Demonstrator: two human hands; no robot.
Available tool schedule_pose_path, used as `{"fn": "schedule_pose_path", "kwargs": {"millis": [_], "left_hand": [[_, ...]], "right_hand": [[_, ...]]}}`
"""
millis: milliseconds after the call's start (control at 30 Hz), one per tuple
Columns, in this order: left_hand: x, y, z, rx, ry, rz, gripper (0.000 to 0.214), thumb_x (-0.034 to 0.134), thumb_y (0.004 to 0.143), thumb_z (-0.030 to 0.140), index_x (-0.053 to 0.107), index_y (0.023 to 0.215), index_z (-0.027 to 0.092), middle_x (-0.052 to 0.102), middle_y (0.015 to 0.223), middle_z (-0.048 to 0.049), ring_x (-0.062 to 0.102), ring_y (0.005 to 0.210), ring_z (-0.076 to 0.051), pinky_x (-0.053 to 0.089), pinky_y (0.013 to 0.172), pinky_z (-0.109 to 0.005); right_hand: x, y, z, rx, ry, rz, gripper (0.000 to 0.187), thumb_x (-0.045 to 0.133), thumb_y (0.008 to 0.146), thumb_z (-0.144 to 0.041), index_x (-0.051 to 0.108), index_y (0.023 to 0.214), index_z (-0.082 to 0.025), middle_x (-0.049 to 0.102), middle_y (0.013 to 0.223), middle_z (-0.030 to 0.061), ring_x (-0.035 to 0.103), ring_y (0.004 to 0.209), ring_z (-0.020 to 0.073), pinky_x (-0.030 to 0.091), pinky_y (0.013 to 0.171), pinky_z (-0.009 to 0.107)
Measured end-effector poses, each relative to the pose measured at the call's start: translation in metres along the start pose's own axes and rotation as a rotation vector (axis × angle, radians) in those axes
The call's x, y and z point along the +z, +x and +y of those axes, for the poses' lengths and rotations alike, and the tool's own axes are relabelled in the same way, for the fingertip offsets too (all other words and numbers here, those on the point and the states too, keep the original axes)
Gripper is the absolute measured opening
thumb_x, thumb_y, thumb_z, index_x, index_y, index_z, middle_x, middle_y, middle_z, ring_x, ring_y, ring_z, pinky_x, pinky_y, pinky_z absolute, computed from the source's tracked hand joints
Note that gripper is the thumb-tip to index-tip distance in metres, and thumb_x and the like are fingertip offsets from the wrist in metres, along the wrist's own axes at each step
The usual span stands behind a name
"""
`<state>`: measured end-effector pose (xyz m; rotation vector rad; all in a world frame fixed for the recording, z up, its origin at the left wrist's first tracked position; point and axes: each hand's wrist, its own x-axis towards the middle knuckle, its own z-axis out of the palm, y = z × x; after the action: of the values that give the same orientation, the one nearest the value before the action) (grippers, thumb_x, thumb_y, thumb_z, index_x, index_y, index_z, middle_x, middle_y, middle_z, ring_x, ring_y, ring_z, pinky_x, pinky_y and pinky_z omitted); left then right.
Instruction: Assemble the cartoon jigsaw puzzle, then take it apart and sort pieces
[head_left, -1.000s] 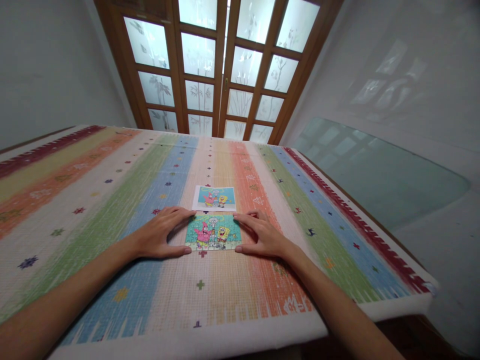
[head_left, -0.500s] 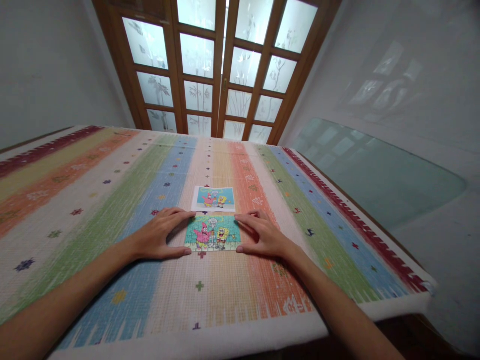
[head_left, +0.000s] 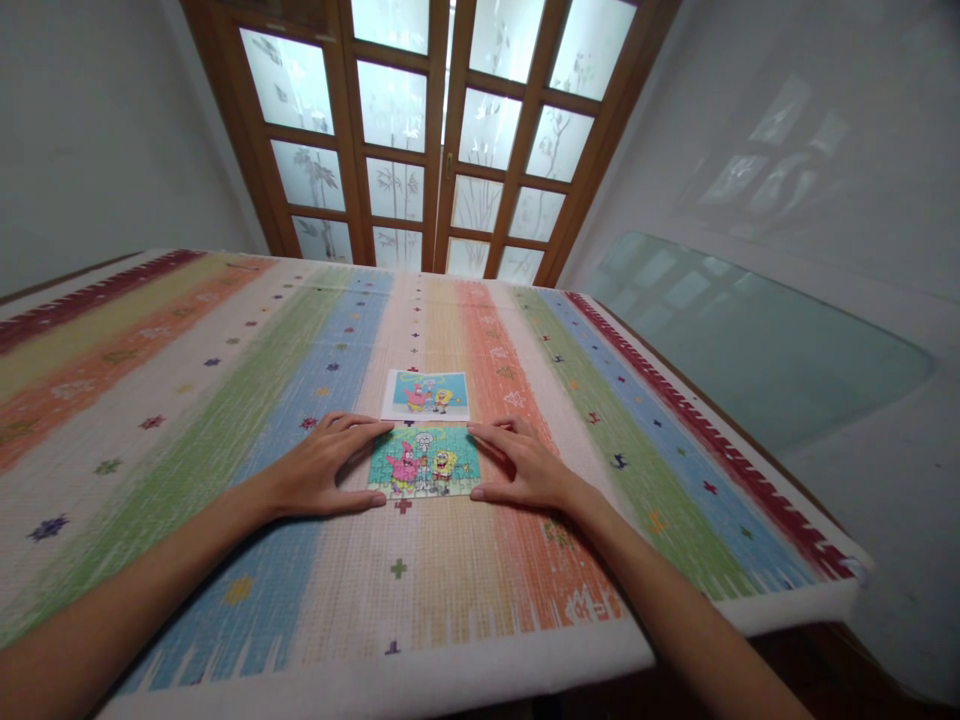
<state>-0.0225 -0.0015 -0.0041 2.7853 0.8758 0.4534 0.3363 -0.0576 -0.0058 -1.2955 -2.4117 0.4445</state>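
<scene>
A small jigsaw puzzle (head_left: 424, 465), pieced together into a picture of three cartoon characters, lies flat on the table. My left hand (head_left: 322, 468) holds its left end, with the index finger at the top edge and the thumb at the bottom edge. At the right end, my right hand (head_left: 529, 465) grips in the same way, thumb below and index finger above. Just beyond the puzzle rests a white-bordered picture card (head_left: 426, 396) with the same scene. Both forearms reach in from the near side.
A striped, multicoloured tablecloth (head_left: 360, 590) covers the table, its white edge hanging over the near side. Wooden doors with frosted panes (head_left: 395, 190) stand behind the table. A pale green panel (head_left: 757, 330) is on the wall at the right.
The camera view has shifted very slightly. My left fingertips have edged a little inward along the puzzle; the puzzle and the card lie in the same place on the cloth.
</scene>
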Motion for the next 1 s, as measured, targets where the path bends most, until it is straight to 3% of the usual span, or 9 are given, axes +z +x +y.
{"fn": "schedule_pose_path", "kwargs": {"millis": [367, 700, 800, 1000], "left_hand": [[0.002, -0.002, -0.003, -0.026, -0.017, 0.008, 0.078, 0.068, 0.087, 0.066, 0.047, 0.149, 0.024, 0.059, 0.14, -0.014, 0.054, 0.125, -0.036, 0.043, 0.108, -0.053], [0.005, 0.0, -0.001, -0.063, -0.063, -0.017, 0.082, 0.065, 0.089, 0.07, 0.044, 0.153, 0.023, 0.056, 0.147, -0.0154, 0.052, 0.132, -0.037, 0.041, 0.112, -0.055], [0.004, 0.001, 0.0, -0.054, -0.094, -0.012, 0.075, 0.056, 0.095, 0.069, 0.043, 0.154, 0.024, 0.055, 0.149, -0.0143, 0.053, 0.133, -0.036, 0.042, 0.113, -0.054], [0.004, 0.001, -0.001, -0.032, -0.082, 0.031, 0.055, 0.035, 0.108, 0.052, 0.043, 0.153, 0.022, 0.056, 0.151, -0.013, 0.053, 0.136, -0.031, 0.041, 0.115, -0.049]], "right_hand": [[-0.006, -0.001, -0.003, 0.009, -0.063, -0.007, 0.084, 0.082, 0.079, -0.059, 0.056, 0.149, -0.023, 0.061, 0.147, 0.0113, 0.05, 0.123, 0.0336, 0.046, 0.107, 0.053], [-0.002, 0.0, -0.009, -0.047, -0.194, -0.023, 0.069, 0.071, 0.089, -0.063, 0.062, 0.144, -0.023, 0.05, 0.159, 0.0092, 0.046, 0.136, 0.0354, 0.038, 0.115, 0.057], [0.001, 0.001, -0.018, -0.069, -0.195, -0.024, 0.066, 0.067, 0.093, -0.061, 0.058, 0.148, -0.025, 0.044, 0.164, 0.0087, 0.043, 0.143, 0.0337, 0.035, 0.119, 0.056], [0.019, 0.005, -0.049, -0.21, -0.173, -0.075, 0.065, 0.051, 0.104, -0.055, 0.04, 0.16, -0.024, 0.037, 0.167, 0.0092, 0.029, 0.156, 0.0289, 0.028, 0.127, 0.052]]}}
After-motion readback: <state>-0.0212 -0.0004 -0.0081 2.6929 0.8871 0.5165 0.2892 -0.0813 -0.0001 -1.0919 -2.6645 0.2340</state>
